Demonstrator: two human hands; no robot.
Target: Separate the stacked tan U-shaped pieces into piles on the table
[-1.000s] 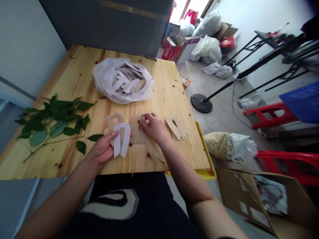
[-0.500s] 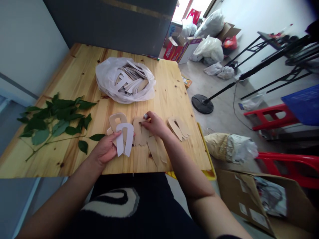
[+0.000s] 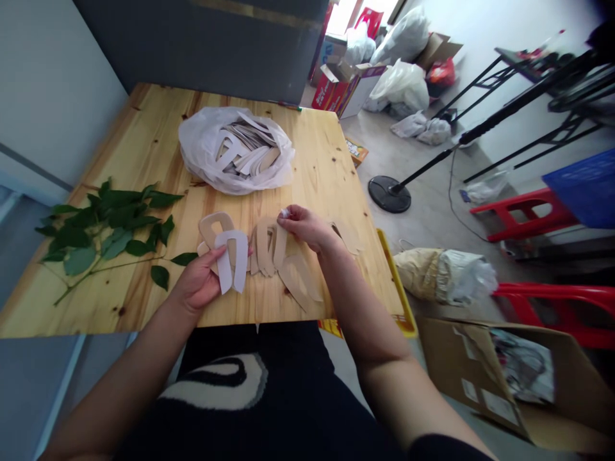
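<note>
My left hand (image 3: 199,282) grips a white U-shaped card cutout (image 3: 232,257) just above the wooden table (image 3: 148,141), thumb on its left leg. A tan U-shaped cutout (image 3: 215,225) lies right behind it. My right hand (image 3: 307,229) pinches the top of a tan cutout (image 3: 270,246) from a small spread of tan pieces (image 3: 298,278) in front of me. More tan cutouts (image 3: 350,237) lie partly hidden behind my right wrist.
A white plastic bag (image 3: 235,152) full of cutouts sits mid-table. A leafy green branch (image 3: 103,230) lies to the left. Beside the table on the right are an open cardboard box (image 3: 509,378), red stools (image 3: 523,214), a stand base (image 3: 389,194) and bags.
My right hand has moved up and slightly right, lifting the top edge of a tan cutout it pinches. My left hand keeps holding the white cutout in nearly the same place.
</note>
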